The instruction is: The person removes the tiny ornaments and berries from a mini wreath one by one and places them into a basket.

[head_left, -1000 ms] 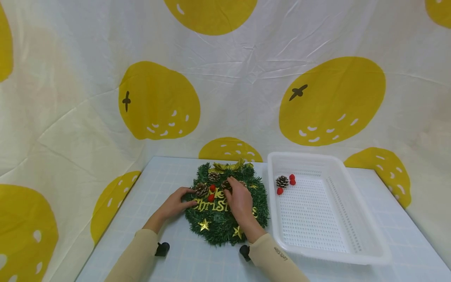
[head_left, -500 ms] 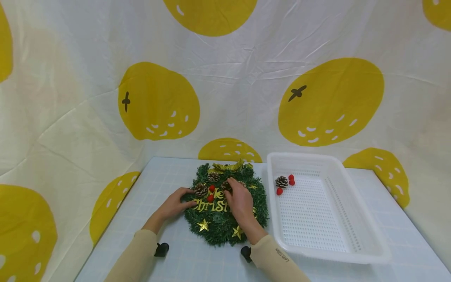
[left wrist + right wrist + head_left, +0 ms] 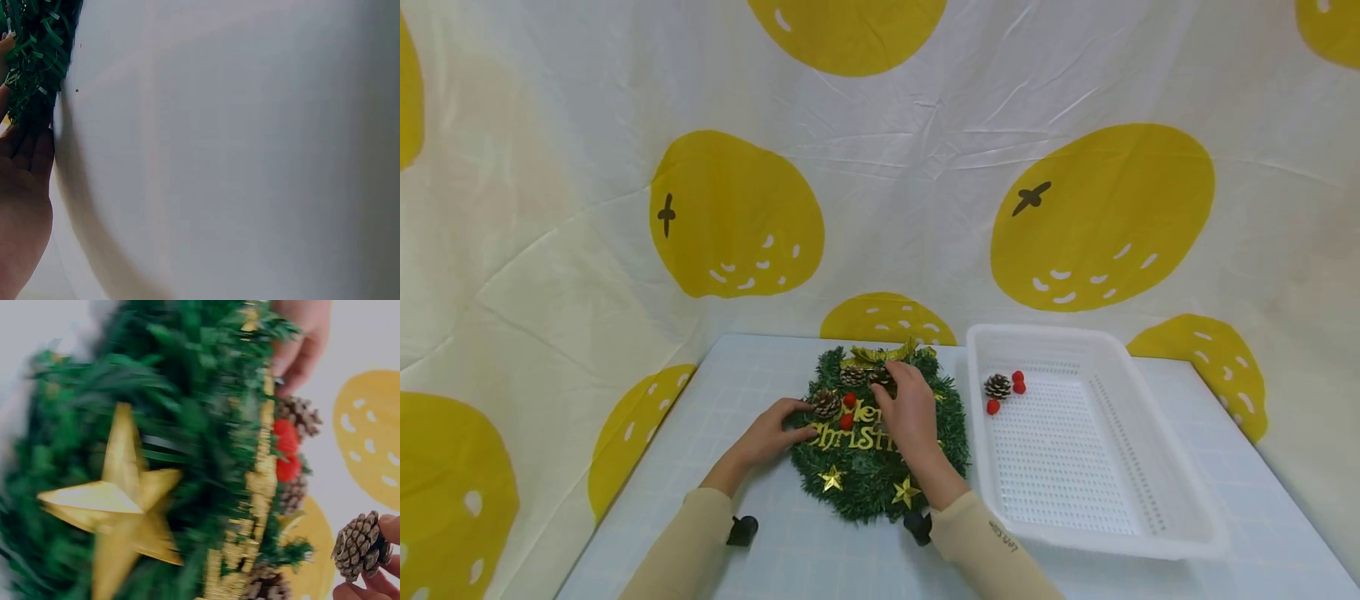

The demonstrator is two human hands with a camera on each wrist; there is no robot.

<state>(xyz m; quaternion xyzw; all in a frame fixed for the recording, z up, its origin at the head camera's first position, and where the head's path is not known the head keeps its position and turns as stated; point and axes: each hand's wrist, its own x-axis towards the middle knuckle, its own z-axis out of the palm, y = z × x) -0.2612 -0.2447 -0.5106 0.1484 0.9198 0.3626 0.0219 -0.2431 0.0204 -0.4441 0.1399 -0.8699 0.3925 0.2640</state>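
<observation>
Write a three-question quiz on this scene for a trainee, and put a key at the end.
1. What does the right hand hold?
2. True or false: the white plastic basket stands to the right of the Christmas wreath.
3. The left hand touches the wreath at its: A) top bow, B) left edge, C) lower gold star.

Key:
1. A pinecone.
2. True.
3. B.

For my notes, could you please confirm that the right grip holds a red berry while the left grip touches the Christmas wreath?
No: the right grip holds a pinecone, as the right wrist view shows; the left grip touches the Christmas wreath.
</observation>
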